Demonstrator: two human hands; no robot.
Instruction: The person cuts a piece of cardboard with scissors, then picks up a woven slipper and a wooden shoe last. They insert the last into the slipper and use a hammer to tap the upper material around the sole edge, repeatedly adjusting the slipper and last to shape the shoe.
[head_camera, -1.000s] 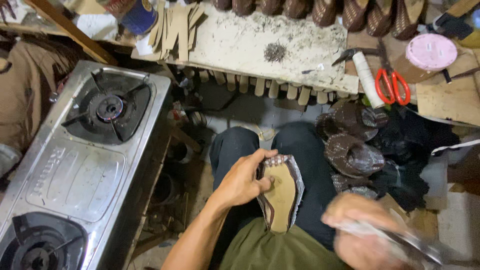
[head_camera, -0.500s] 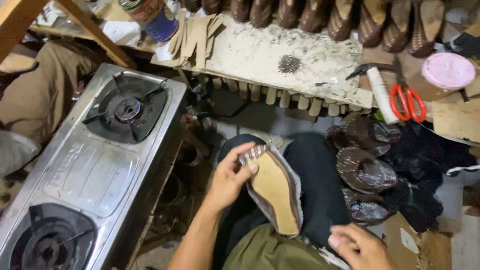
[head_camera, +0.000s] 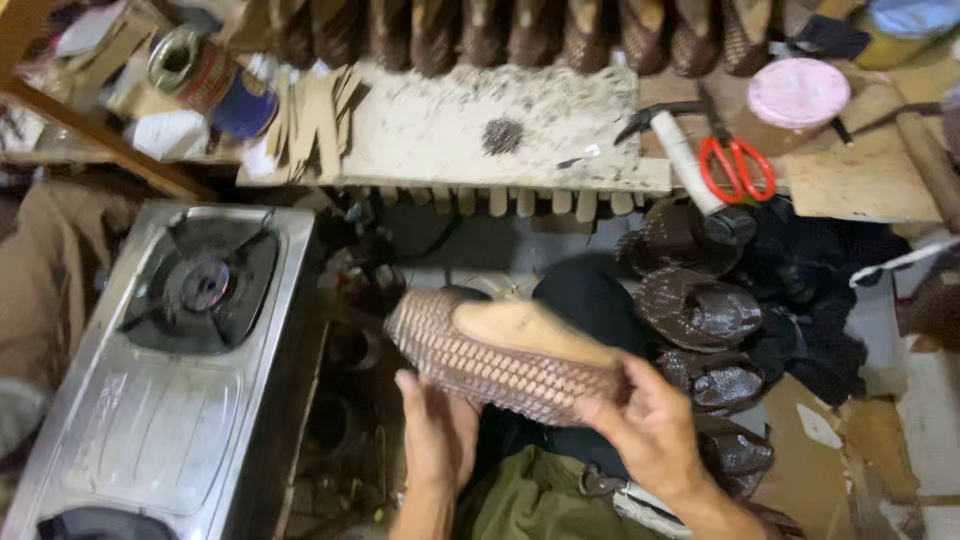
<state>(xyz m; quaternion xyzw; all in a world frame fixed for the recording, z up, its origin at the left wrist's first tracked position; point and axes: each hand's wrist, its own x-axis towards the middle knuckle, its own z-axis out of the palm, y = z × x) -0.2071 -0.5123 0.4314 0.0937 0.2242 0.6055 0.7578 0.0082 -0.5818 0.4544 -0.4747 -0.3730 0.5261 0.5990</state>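
Holding the woven brown shoe upper sole-side up over your lap, you have both hands on it. Your left hand supports it from below near the middle, fingers curled up against the woven side. Your right hand grips the heel end, fingers wrapped on the weave, thumb on the edge of the tan insole. Toe end points left toward the steel gas stove, near it but apart. More finished brown uppers are piled just right of your knee. On the bench ahead: a small pile of tacks, red-handled scissors, a white tube, a pink lid, and a tin can at the left end. A row of shoes lines the back edge.
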